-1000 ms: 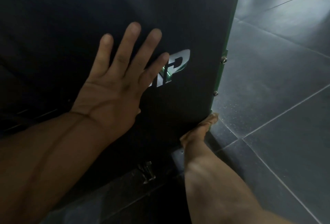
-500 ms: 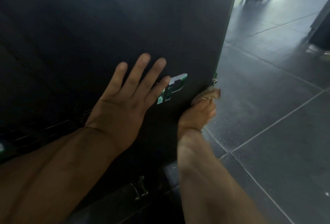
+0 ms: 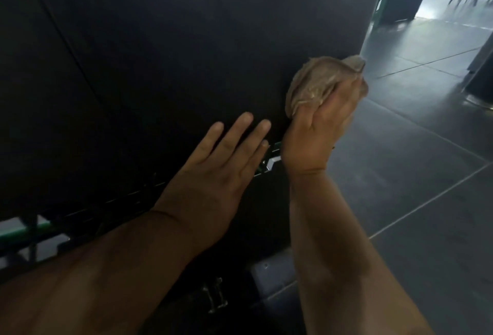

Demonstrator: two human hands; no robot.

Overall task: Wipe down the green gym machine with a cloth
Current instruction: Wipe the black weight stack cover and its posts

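Cloth, tan, bunched in right hand at 2 o'clock of view, pressed against dark panel of gym machine near its right edge. Right grip: fingers curled round cloth. Left hand at centre, flat on panel, grip wide, fingers straight and slightly spread, holding nothing. Green logo partly visible between hands. Grey tiled floor at 3 o'clock. Green frame rail at 8 o'clock.
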